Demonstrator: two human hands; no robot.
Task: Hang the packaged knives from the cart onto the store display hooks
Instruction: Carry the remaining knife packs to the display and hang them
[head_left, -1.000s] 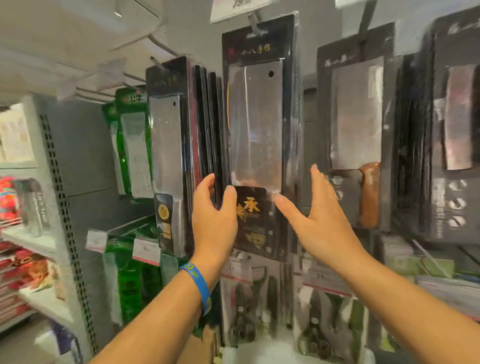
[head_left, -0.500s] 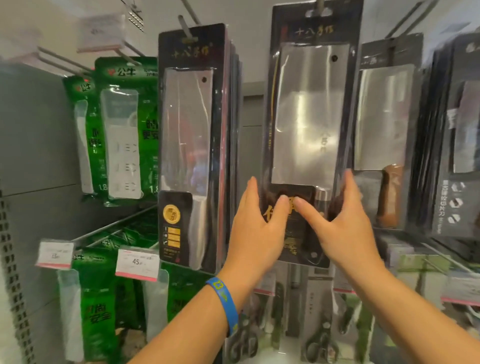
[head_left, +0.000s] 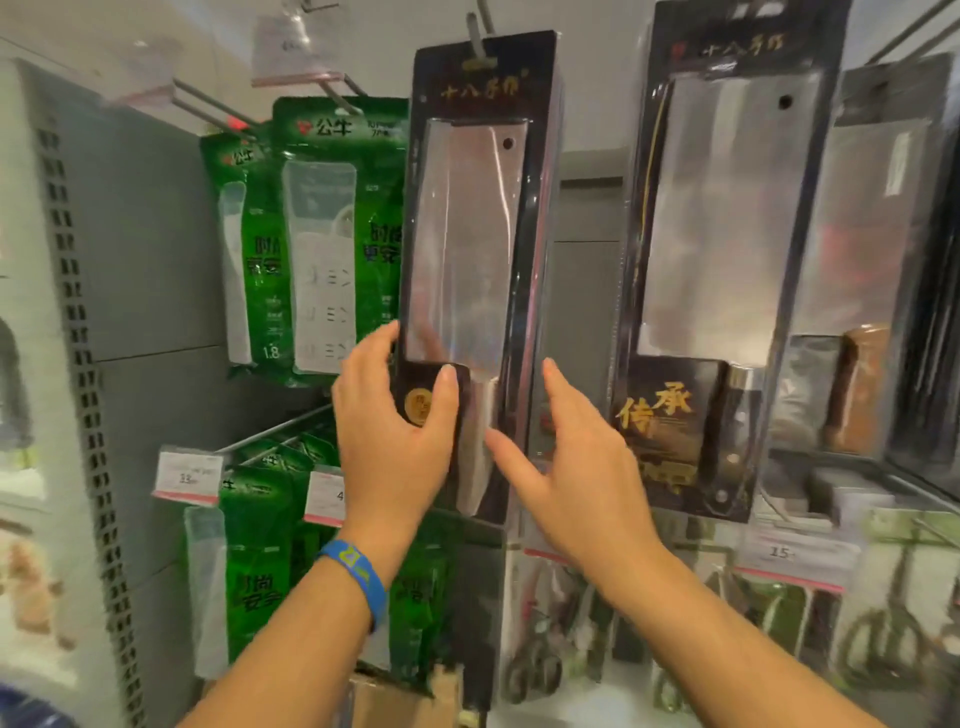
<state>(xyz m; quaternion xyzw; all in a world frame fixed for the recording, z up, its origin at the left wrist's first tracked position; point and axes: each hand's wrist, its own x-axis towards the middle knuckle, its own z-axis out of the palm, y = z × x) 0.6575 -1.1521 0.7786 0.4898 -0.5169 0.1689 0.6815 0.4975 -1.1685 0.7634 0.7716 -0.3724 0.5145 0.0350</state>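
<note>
1. At the far left a perforated grey upright (head_left: 78, 364) runs from top to bottom. A bare grey panel (head_left: 156, 234) beside it forms the back wall.
2. Green packs (head_left: 322, 234) hang in front of the panel. Their right edge sits just behind the knife pack's left edge, so that side is tight. More green packs and white price tags (head_left: 187, 475) fill the row below.
3. My left hand (head_left: 395, 441), with a blue wristband (head_left: 358, 571) at the wrist, grips the knife pack (head_left: 467, 260) low down. The fingers curl round its left edge and the thumb presses on the front above the gold label.
4. The knife pack hangs upright from a hook (head_left: 475, 31) through the slot at its top. Its right side shows layered clear edges.
5. My right hand (head_left: 566, 483) is spread, with straight fingers just beside the pack's right edge and the thumb tip at its lower front. I cannot tell whether the fingers touch it.
6. Between this pack and the second pack (head_left: 717, 260) a strip of bare panel shows. It is the widest open room here, and my right hand fills its lower part.
7. The second pack hangs upright, its top at the frame's edge. A third pack (head_left: 862, 312), with a wooden handle, sits just behind its right edge, and dark packs crowd the far right.
8. Below hang packed scissors (head_left: 540, 665). A cardboard box (head_left: 395, 696) lies at the bottom between my forearms.
</note>
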